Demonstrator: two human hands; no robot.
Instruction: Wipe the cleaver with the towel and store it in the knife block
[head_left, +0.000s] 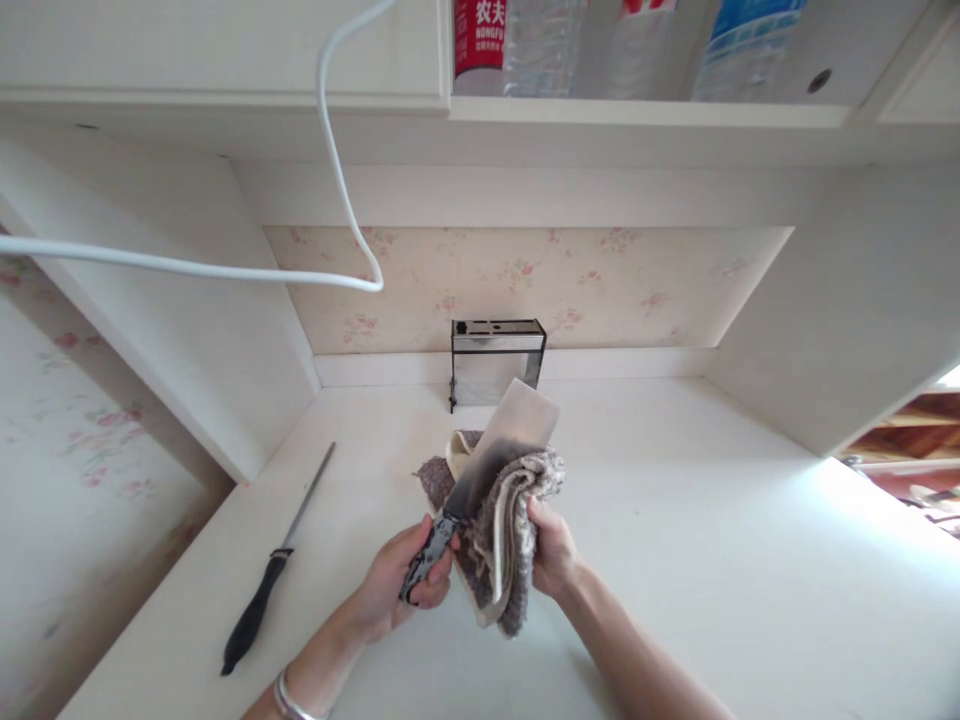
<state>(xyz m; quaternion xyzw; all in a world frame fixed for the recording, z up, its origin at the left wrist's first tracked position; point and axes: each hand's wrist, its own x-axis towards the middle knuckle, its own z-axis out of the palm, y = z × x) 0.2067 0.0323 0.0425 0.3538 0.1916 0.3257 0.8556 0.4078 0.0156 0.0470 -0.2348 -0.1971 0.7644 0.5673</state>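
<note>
My left hand (409,580) is wrapped round the patterned grey-and-black handle of a cleaver (517,415), whose broad blade points up and away to the right. In my right hand (553,545) is a folded brown-grey towel (514,540) with pale edging. The towel lies against the right side of the blade, and part of it shows behind the blade on the left. Its folds cover some of the blade's lower edge. Both hands are above the white tabletop (675,560).
A sharpening steel (281,560) with a black handle lies on the left of the tabletop. A black-framed, clear-sided holder (497,365) stands at the back. A white cable (330,277) hangs across the upper left. Plastic bottles (544,45) stand on the shelf above.
</note>
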